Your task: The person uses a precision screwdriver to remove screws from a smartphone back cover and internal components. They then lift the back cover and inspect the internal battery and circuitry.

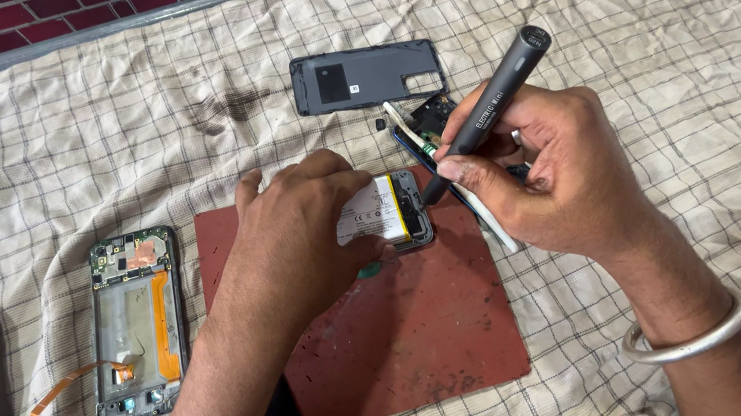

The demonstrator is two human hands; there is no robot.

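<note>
- The bench (685,31) is covered by a checked cloth; a dark red work mat (413,332) lies on it, and both forearms reach in from the near edge.
- The left hand (295,241) lies palm down across the mat, wrist low, its fingers (340,178) bent together and pressing on the opened smartphone (397,213).
- The opened smartphone lies flat at the mat's far edge, its long axis running left to right, with the white battery face up.
- The right hand (537,173) comes in from the right, wrist raised, a metal bangle (688,340) on the forearm.
- Its fingers are clamped around an electric screwdriver (491,111), which slants from upper right down to lower left, tip at the phone's right end.
- A grey back cover (365,76) lies beyond the mat.
- A stripped phone frame (136,323) with an orange flex cable lies left of the mat, long axis running away from the person.
</note>
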